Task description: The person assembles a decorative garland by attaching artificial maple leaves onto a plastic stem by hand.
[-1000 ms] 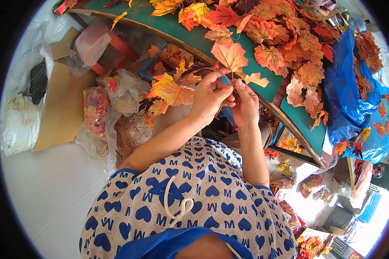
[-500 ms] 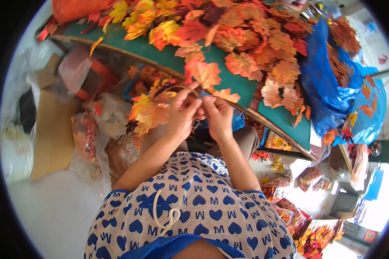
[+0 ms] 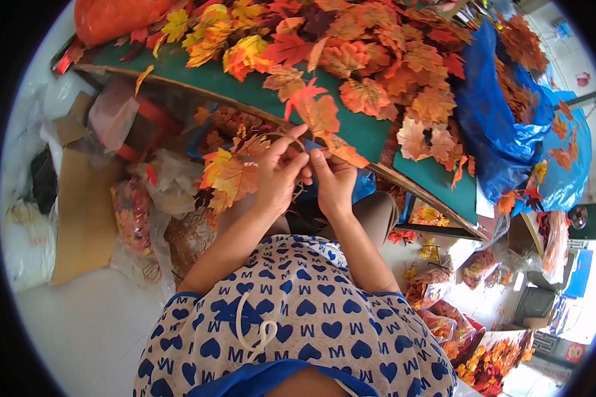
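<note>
Close together at the table's front edge, my two hands work over my lap. My left hand (image 3: 279,173) is closed on a thin brown stem (image 3: 289,134) that curves around its fingers. Yellow-orange artificial maple leaves (image 3: 230,175) hang beside it on the left. With thumb and fingers pinched together, my right hand (image 3: 336,183) grips the base of an artificial leaf sprig (image 3: 321,118) in red and orange. The sprig stands up just beyond the fingertips, over the table edge. The exact point where sprig and stem meet is hidden by my fingers.
A green-topped table (image 3: 245,89) carries a heap of artificial leaves (image 3: 394,66). Blue plastic bags (image 3: 487,126) with leaves stand at its right. On the left are a cardboard box (image 3: 86,212) and a clear bag of red pieces (image 3: 131,210). Leaf-filled bags (image 3: 444,324) lie at the lower right.
The leaf sprig has turned and tilted at the fingertips, its lower orange leaf now lying broader over my right hand. Both hands keep nearly the same place and grip.
</note>
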Motion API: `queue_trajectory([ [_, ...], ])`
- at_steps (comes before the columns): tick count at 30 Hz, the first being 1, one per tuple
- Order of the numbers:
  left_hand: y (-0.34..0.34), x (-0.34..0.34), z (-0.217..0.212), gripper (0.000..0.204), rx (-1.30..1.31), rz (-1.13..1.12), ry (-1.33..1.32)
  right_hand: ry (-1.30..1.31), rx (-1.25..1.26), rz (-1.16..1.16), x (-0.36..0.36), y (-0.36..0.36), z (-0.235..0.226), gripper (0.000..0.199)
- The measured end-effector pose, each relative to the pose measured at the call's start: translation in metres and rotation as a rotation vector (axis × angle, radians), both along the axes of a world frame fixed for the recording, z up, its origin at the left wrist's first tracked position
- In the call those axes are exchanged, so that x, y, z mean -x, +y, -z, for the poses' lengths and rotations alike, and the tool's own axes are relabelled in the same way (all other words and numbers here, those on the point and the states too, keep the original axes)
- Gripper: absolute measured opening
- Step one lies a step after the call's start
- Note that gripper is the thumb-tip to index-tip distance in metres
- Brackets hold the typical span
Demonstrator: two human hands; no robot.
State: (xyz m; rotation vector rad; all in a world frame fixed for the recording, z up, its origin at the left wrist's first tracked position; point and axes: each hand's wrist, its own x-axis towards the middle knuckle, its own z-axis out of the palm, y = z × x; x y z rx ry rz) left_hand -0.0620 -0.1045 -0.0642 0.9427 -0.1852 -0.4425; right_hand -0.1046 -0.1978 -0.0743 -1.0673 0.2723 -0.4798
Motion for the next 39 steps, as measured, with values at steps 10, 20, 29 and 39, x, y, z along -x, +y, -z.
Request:
queue_trajectory([
  [10,0.013,-0.001,0.007,0.045,-0.008,0.072,0.059,0.068,0.099,-0.134,-0.002,-0.010,0.003,0.009],
  [20,0.023,-0.009,0.017,0.042,-0.018,0.087,0.044,0.072,0.228,-0.126,0.001,-0.002,0.003,0.008],
  [29,0.031,-0.003,0.000,0.025,-0.031,-0.233,-0.042,0.060,0.391,-0.310,0.042,0.034,0.017,0.022],
  [39,0.023,0.012,0.019,0.024,0.239,0.206,-0.072,0.071,0.847,-0.180,0.047,-0.029,-0.026,0.013],
])
